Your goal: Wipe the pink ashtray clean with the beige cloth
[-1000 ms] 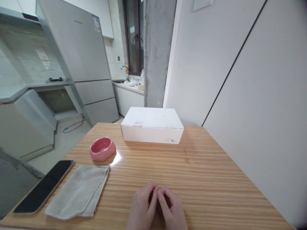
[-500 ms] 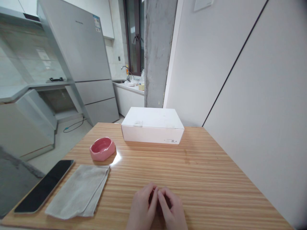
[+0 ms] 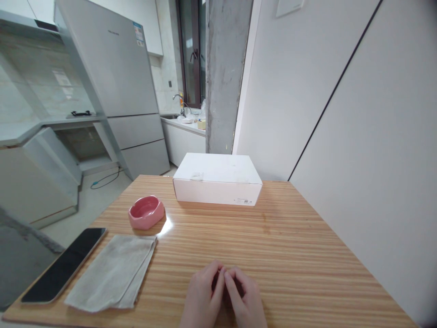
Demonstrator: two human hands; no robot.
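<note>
Touching at the fingertips over a wood-grain table (image 3: 307, 273), a person's left hand (image 3: 201, 291) and right hand (image 3: 247, 296) sit to the right of a folded gray cloth (image 3: 109, 273), apart from it. Both hands are loosely curled, neither spread nor clenched, with no object showing in either; the hollows beneath the fingers are dark, and whether anything small lies inside cannot be told. The gray cloth, nearest to the hands, lies flat. Just left of it is a black-screened device (image 3: 64, 266); just beyond it sits a pink bowl (image 3: 145, 222); farther beyond and to its right stands a white box (image 3: 215, 192). Over the past second nothing on the table shifts and the hands keep their pose, suggesting a pause, with no handling under way.
</note>
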